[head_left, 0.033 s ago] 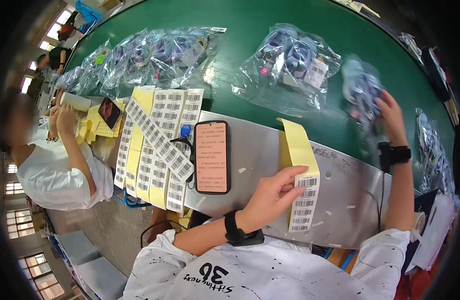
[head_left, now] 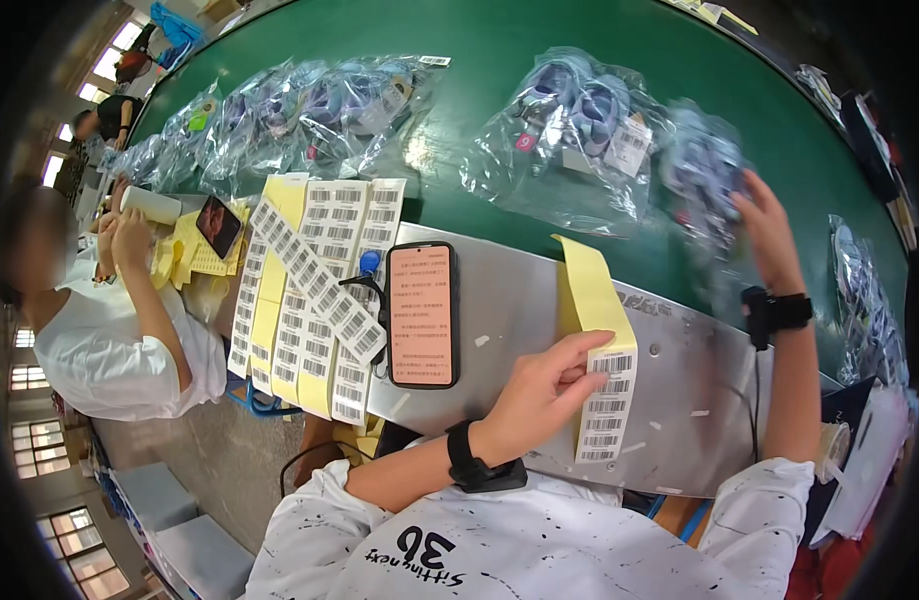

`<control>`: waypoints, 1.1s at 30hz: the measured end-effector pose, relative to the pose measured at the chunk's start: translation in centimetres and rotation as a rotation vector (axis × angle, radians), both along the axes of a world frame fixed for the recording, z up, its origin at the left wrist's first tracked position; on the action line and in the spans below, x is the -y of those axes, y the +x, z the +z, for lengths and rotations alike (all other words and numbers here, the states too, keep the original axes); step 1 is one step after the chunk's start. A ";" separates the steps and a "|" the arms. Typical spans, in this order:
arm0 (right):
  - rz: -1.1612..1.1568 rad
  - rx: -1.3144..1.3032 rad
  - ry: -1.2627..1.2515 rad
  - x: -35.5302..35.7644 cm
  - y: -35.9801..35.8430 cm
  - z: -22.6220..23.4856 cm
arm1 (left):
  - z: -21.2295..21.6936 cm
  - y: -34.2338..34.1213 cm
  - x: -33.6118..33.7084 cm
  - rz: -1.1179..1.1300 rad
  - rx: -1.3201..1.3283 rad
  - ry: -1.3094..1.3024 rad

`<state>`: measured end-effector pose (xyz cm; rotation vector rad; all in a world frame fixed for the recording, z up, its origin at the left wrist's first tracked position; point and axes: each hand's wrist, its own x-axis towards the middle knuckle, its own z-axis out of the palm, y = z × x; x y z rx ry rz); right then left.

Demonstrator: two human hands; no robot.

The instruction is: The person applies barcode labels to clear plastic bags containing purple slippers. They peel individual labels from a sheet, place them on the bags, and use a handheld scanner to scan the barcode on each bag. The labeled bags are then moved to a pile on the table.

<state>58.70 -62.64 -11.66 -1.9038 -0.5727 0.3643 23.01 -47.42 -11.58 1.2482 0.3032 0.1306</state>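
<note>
Currently, left hand [head_left: 550, 385] pinches a barcode label on the yellow backing strip [head_left: 598, 340]; right hand [head_left: 765, 225], fingers spread wide, rests on a bagged item [head_left: 702, 165].

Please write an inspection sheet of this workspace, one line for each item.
Surface: grey metal shelf along a green conveyor belt.
Job's things: yellow strip of barcode labels under the left hand; clear bag of bluish sandals touched by the right hand.
Clutter: more barcode label strips; a smartphone with lit screen; further bagged sandals on the belt.
Hands: both bare, each wrist with a black band.
Cables: a black cable runs down from the right wristband.
Surroundings: a co-worker in white at the left; windows behind.
</note>
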 end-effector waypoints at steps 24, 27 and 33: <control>0.271 0.555 -0.052 -2.4 -24.8 3.8 | 1.0 -1.1 -1.9 0.059 -0.093 0.180; 0.256 0.570 -0.064 -2.0 -24.8 3.7 | 0.9 -1.2 -1.8 0.044 -0.126 0.183; 0.222 0.537 -0.018 -2.2 -24.4 3.6 | 0.6 -0.8 -1.3 0.069 -0.133 0.201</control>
